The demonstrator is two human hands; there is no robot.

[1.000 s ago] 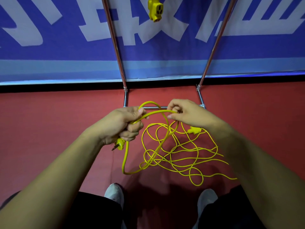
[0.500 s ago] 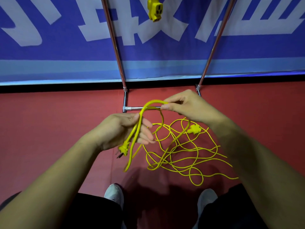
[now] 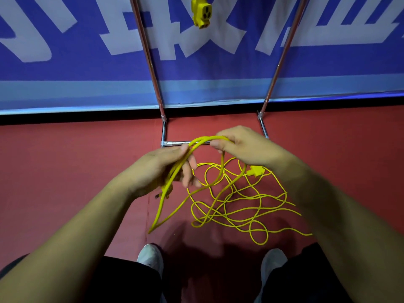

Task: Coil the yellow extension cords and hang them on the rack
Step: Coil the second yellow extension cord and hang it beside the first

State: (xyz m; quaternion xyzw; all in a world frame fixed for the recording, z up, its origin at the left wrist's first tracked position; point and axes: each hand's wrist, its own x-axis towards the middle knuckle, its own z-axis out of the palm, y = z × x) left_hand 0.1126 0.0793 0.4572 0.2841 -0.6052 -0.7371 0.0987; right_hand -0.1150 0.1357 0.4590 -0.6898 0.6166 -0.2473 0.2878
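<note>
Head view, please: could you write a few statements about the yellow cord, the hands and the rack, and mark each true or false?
1. Both the left hand and the right hand hold the yellow cord. True.
2. The cord is fully coiled in one hand. False: most of it lies in a loose tangle on the red floor.
3. A yellow socket end hangs between the two metal poles of the rack. True.
4. The person is barefoot. False: they wear light shoes.
</note>
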